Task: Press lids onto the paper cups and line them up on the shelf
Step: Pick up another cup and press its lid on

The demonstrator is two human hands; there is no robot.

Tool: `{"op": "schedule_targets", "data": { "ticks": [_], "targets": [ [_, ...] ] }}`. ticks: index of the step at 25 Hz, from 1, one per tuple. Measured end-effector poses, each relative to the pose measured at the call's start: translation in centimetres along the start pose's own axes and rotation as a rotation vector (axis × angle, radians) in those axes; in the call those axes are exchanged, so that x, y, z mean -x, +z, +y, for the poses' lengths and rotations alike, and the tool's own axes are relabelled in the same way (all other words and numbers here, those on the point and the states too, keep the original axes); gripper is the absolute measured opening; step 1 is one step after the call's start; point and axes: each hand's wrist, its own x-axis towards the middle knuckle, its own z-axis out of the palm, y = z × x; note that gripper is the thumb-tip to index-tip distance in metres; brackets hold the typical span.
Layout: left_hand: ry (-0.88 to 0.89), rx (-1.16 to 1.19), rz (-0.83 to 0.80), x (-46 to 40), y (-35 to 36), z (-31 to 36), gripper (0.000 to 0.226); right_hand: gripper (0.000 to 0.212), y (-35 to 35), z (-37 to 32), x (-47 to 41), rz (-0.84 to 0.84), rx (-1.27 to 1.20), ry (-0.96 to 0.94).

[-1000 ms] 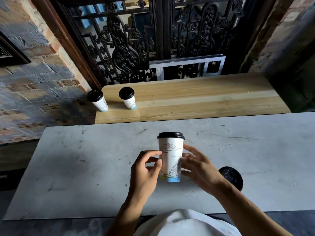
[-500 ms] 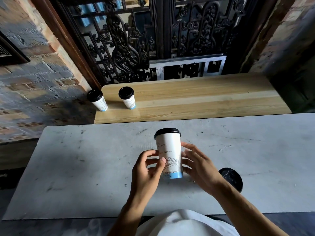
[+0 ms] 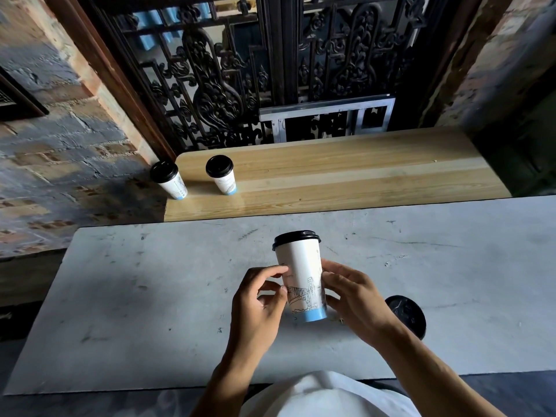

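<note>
A tall white paper cup (image 3: 301, 272) with a blue base and a black lid (image 3: 295, 237) is held a little above the grey table (image 3: 150, 296), tilted slightly left. My left hand (image 3: 258, 305) touches its lower left side with the fingertips. My right hand (image 3: 352, 296) wraps the lower right side. Two lidded cups stand at the left end of the wooden shelf (image 3: 346, 176): one (image 3: 169, 180) at the very edge, the other (image 3: 222, 174) just right of it.
A loose black lid (image 3: 406, 314) lies on the table just right of my right wrist. A dark carved screen and a metal frame (image 3: 328, 115) stand behind the shelf. Brick wall runs on the left.
The cup has risen off the table and tipped slightly left between both hands. My hands have moved up with it.
</note>
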Motion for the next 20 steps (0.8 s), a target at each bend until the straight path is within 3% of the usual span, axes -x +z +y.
{"op": "schedule_targets", "data": {
  "ticks": [3, 7, 12, 17, 20],
  "targets": [
    [0.000, -0.045, 0.046, -0.05, 0.27, 0.13, 0.051, 0.031, 0.00, 0.05, 0.07, 0.045, -0.045, -0.002],
    [-0.094, 0.058, 0.103, 0.08, 0.85, -0.08, 0.022, 0.027, 0.10, -0.07, 0.22, 0.062, -0.064, -0.018],
    [-0.097, 0.065, 0.043, 0.31, 0.97, 0.68, 0.036, 0.031, -0.14, 0.53, 0.06, 0.069, -0.036, -0.090],
    [-0.106, 0.053, 0.065, 0.31, 1.02, 0.03, 0.046, 0.038, -0.22, 0.33, -0.14, -0.073, -0.021, -0.120],
    [-0.104, 0.045, 0.080, 0.33, 0.99, 0.05, 0.027, 0.036, -0.11, 0.11, -0.13, -0.125, -0.024, -0.096]
  ]
}}
